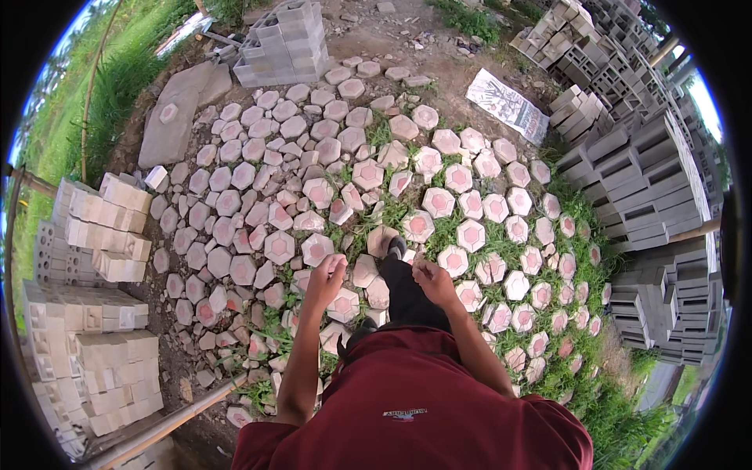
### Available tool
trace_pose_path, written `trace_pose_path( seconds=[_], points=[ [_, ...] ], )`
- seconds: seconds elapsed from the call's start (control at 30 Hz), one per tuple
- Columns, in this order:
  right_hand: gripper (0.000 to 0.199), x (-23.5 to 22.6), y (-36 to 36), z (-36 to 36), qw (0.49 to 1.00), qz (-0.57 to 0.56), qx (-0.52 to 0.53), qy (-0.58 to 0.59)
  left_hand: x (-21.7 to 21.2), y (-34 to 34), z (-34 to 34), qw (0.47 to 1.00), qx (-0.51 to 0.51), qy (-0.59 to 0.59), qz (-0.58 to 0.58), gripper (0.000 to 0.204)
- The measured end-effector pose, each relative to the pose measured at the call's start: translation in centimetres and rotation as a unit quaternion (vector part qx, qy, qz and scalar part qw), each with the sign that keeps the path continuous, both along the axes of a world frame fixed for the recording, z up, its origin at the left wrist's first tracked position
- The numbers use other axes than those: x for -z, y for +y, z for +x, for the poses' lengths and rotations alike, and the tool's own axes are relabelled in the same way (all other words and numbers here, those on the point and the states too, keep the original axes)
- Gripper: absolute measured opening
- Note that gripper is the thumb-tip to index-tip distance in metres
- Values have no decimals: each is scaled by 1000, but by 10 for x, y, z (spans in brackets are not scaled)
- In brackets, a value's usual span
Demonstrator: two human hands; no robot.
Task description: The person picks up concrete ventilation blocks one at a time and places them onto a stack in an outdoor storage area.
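Person stands outdoors on ground set w/ paving stones (280,247), six-sided, mostly grey-white, many w/ pinkish centre; they spread all round the feet & out ahead, some close-packed, others w/ gaps. L hand (327,271) is up in front of the body, fingers narrow, curled in w/ thumb alongside; can't tell if anything's inside. R hand (432,279) is up too, on other side of the leg, fingers narrow, bent in a loose fist, inside hidden. Hands apart, approx. level.

Nearest L hand in view: pink-centred stone (317,247), just past the fingertips. Nearest R hand: pale stone (453,260), just off its R side. Height of hands over the stones: can't tell. Dark shoe (398,247) rests on a brownish stone (377,243), dark trouser leg (406,294) above it; shirt (407,376) dk red.

Far L: flat grey slab (166,141) w/ one small hexagon (168,113) on it. Next to that, stack of grey blocks (286,47). L side: pale blocks (113,223) in piles, pole (176,419) slanting at lower L. R side: big stacks of hollow blocks (642,176). Printed sheet (507,106) lies on dirt, far R. Grass (619,427) thick lower R, also btwn stones.
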State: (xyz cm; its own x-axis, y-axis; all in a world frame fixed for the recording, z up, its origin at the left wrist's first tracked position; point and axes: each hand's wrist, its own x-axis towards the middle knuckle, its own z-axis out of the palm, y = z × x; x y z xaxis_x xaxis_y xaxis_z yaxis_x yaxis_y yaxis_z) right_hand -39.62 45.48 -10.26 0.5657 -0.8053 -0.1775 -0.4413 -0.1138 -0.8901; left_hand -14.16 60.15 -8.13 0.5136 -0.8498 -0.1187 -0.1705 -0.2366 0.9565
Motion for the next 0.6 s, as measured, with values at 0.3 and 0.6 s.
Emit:
trace_pose_path(
  seconds=[0.3,0.6],
  points=[
    [22,9,-215,154,998,-9,-25,-51,16,-202,81,994,13,-44,97,35],
    [23,-42,-395,235,996,-49,-74,-31,-38,-390,204,995,-74,74,-8,35]
  ],
)
